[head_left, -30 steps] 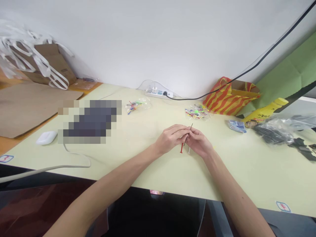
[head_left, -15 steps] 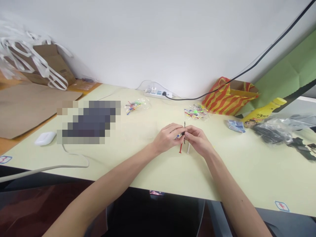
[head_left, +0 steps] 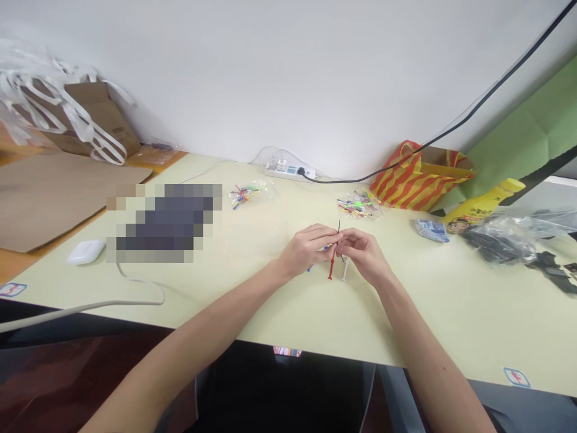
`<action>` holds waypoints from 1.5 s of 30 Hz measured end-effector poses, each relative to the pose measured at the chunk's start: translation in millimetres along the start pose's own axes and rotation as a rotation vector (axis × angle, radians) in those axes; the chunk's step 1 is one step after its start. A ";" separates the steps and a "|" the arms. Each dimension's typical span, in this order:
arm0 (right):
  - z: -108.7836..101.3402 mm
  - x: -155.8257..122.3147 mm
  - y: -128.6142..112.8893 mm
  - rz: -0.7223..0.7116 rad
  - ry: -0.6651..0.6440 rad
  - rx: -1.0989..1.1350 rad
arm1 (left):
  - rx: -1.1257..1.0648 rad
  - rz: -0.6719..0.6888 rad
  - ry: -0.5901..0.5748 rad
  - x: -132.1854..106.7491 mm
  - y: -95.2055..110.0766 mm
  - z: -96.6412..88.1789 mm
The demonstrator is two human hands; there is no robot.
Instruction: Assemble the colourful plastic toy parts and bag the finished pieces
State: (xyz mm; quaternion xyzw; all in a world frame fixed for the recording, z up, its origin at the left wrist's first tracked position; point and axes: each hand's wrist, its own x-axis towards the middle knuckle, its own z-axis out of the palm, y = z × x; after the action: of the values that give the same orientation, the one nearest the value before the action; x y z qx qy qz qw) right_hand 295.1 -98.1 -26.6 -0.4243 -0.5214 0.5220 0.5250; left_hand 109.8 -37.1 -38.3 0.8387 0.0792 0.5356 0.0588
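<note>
Fingertips of the left hand and right hand meet over the middle of the pale table, both pinched shut on a small bunch of cable ties: a black tie sticks up, a red tie and a white tie hang down. Beyond them lies a clear bag of coloured ties, another bag farther left, and a white power strip at the wall.

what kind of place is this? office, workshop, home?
Probably an informal desk used for small hand assembly or sorting. A power strip lies by the wall, clear bags of small coloured pieces sit on the pale table, and both hands pinch thin ties.
</note>
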 end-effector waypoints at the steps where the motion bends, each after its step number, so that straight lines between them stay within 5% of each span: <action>1: -0.3 -0.1 0.2 0.002 0.005 -0.002 | 0.000 0.002 0.002 0.1 0.4 0.1; 23: -4.6 -2.8 -5.5 -0.009 -0.072 -0.018 | 0.059 0.016 0.028 -4.2 3.5 3.4; 33: 2.8 -5.5 -12.1 0.048 -0.189 0.144 | 0.033 0.008 0.009 -0.6 6.2 -0.9; 45: 5.1 -3.6 -5.3 0.122 -0.132 0.308 | -0.011 0.049 -0.041 1.5 3.9 -2.3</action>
State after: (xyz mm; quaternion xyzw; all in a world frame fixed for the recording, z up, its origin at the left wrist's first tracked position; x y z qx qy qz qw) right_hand 291.0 -102.7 -21.3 -0.3345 -0.4416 0.6533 0.5160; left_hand 108.6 -40.7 -35.3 0.8508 0.0544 0.5201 0.0517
